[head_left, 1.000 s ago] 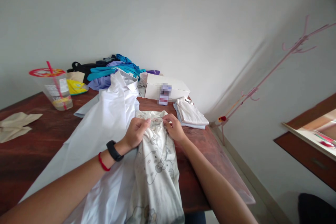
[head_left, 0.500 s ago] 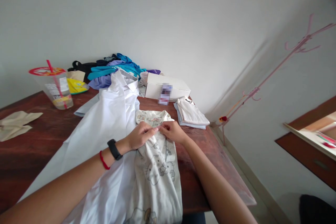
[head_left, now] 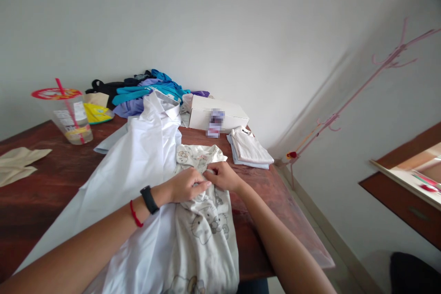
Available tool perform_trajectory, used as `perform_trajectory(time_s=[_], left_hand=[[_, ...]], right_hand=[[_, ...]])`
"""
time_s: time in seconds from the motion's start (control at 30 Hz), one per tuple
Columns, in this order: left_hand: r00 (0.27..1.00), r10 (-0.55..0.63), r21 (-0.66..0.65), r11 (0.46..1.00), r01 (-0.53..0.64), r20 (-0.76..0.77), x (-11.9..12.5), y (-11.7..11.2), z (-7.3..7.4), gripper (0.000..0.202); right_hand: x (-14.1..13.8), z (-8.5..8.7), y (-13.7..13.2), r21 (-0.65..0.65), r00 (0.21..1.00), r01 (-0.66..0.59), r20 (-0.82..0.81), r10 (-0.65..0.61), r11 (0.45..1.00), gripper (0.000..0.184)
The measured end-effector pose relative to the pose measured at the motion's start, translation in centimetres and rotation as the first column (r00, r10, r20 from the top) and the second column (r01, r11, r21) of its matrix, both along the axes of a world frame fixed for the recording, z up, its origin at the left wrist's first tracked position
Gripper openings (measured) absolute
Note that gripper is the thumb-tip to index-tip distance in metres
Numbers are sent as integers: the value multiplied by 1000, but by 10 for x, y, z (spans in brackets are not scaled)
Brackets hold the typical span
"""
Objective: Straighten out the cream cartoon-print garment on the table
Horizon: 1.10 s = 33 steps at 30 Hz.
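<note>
A cream shirt printed with cartoon figures (head_left: 206, 234) lies lengthwise on the dark wooden table (head_left: 41, 193), hanging over the near edge. My left hand (head_left: 186, 186) and my right hand (head_left: 222, 176) meet fingertip to fingertip on its front, below the collar, both pinching the cloth there. A black band and a red string sit on my left wrist. A white collared shirt (head_left: 138, 165) is spread out beside it on the left, partly under my left forearm.
A folded stack of pale clothes (head_left: 250, 149) and a white box (head_left: 217, 112) lie beyond. A heap of blue, purple and black clothes (head_left: 144, 89) sits by the wall. A plastic cup with a red straw (head_left: 67, 117) and a beige cloth (head_left: 17, 163) lie left. A pink rack (head_left: 361, 87) stands right.
Both hands have slid down the printed shirt's front, from near the collar toward me, staying together on the cloth. The collar now lies uncovered.
</note>
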<state>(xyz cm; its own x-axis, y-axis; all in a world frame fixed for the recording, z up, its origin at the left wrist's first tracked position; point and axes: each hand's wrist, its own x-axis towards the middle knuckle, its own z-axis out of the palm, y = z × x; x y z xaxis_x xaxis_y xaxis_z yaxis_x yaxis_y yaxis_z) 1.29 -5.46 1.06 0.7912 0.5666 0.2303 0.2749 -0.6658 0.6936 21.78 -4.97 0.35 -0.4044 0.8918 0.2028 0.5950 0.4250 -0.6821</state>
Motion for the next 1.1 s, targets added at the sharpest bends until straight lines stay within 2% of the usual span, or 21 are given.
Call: perform_trajectory(time_s=[0.1,0.2,0.3,0.43,0.5,0.57,0.63,0.67,0.8,0.87,1.0,1.1], left_hand=[[1000,-6,-7,1000,6,5,0,0,1,54],[1000,-13,-12,1000,13,6,-1,-1,4,55],[1000,-20,-17,1000,20,-3,-1,-2,6,56],[1000,-9,-11,1000,9,-18,0,-4,6,55],[999,-6,-8,1000,5,-34,0,-4,5,54],[999,-9,-7,1000,8,-51,0,-3,3,54],[998,-13,-5,1000,12,-59,1,-3,2,52],[998,-15,-1,1000,15,-59,1,-3,2,50],[999,-15,28,999,16,-50,2,-5,4,38],[999,-10,51,999,13,-47,3,-6,5,28],[998,1,89,996,5,-62,3,-5,4,17],[998,10,119,993,-2,-62,4,-4,2,13]], right_hand=[[0,-1,3,85,984,143,-118,-132,986,36],[5,2,7,163,915,351,-269,-301,922,36],[17,7,11,166,772,569,-446,-453,806,38],[42,13,19,132,587,738,-609,-533,662,40],[54,13,23,82,504,783,-665,-552,617,40],[62,12,27,11,426,801,-714,-556,598,43],[63,9,30,-59,386,781,-737,-555,622,46],[60,6,31,-89,392,751,-737,-551,654,48],[36,-2,30,-180,495,529,-728,-474,829,47],[23,-6,26,-249,517,393,-736,-436,885,45],[11,-8,19,-362,577,175,-716,-393,916,43],[11,-8,17,-303,670,174,-661,-338,937,48]])
